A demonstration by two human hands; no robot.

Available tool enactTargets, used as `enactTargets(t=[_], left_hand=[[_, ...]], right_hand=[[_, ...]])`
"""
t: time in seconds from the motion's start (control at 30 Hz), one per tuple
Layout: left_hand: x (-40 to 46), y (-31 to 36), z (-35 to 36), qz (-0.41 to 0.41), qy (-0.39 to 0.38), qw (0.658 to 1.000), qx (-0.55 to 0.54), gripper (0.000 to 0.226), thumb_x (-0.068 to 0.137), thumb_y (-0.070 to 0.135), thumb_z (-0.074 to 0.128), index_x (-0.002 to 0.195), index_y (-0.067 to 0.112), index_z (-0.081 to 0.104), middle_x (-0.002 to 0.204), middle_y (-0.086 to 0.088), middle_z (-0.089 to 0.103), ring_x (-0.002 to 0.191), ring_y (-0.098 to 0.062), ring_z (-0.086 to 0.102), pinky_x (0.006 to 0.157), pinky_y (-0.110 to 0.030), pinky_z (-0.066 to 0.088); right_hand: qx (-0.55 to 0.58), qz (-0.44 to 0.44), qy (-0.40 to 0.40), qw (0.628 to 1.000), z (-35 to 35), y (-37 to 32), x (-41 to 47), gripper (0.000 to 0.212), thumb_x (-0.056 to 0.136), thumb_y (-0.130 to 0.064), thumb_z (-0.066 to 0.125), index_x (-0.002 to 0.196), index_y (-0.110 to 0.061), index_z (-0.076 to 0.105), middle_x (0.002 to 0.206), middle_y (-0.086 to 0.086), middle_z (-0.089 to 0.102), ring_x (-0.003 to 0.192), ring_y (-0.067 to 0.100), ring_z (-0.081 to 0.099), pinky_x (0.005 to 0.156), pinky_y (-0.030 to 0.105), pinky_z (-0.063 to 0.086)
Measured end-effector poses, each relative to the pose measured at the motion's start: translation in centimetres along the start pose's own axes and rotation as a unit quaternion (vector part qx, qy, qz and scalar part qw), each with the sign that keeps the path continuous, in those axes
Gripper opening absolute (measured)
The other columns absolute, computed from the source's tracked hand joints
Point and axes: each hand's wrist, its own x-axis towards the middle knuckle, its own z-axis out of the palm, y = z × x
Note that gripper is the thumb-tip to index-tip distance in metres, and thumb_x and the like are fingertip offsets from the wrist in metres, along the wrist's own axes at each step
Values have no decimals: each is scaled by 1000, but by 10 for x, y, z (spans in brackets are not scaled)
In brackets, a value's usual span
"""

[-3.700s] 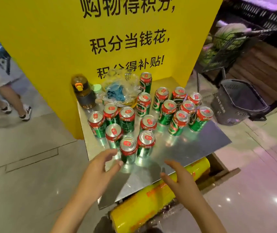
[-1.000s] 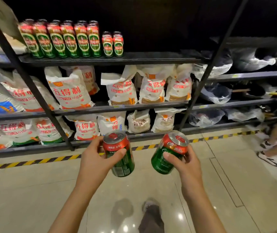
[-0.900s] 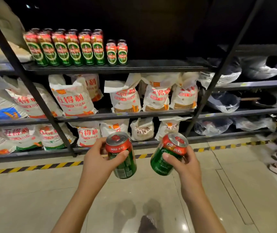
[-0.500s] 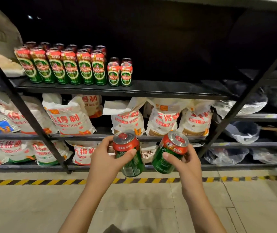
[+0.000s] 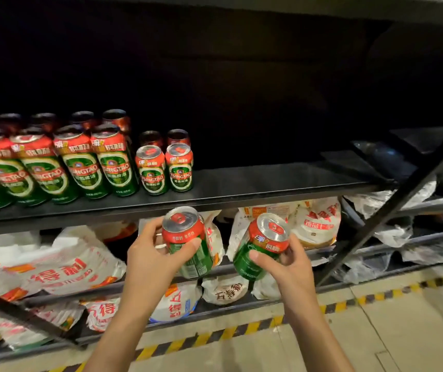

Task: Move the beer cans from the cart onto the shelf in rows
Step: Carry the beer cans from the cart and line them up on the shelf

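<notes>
Black shelf [image 5: 268, 181], beer cans [image 5: 123, 162] in rows

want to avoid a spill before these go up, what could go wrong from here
1. The can in the right hand is tilted, so it could land crooked on the top shelf and tip.
2. The short cans stand right beside the open spot; sliding in the left hand can could knock them.
3. Both cans sit below the shelf's front edge and could bump it on the way up.
</notes>
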Motion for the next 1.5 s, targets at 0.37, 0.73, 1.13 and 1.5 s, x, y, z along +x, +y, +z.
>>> enactTargets(t=[0.37,0.73,1.13,1.5], left_hand=[[101,10,62,-1,-16,999,-36,55,65,28,81,115,28,57,107,12,66,95,4,61,86,-24,52],[155,6,104,1,40,998,-57,57,68,26,81,119,27,56,110,17,63,99,9,58,82,-12,47],[191,4,142,23,90,996,-1,45,75,27,76,98,49,45,99,24,59,94,16,55,75,-4,43],[221,0,162,6,148,989,9,38,80,27,72,111,27,49,103,13,59,96,4,55,77,-11,42]], right_hand=[[-32,-33,-27,999,16,-19,117,54,69,-13,81,115,-30,57,106,-9,68,95,0,64,76,16,52],[-48,-67,-90,992,25,-19,206,55,71,-7,80,116,-28,54,110,-12,63,92,-14,59,71,3,46],[-47,-60,-160,984,29,-16,264,50,73,-6,78,115,-21,56,107,-7,66,94,-4,63,73,7,49],[-49,-46,-174,982,38,-9,301,45,73,-4,77,111,-17,57,100,-6,67,84,-7,65,65,6,48]])
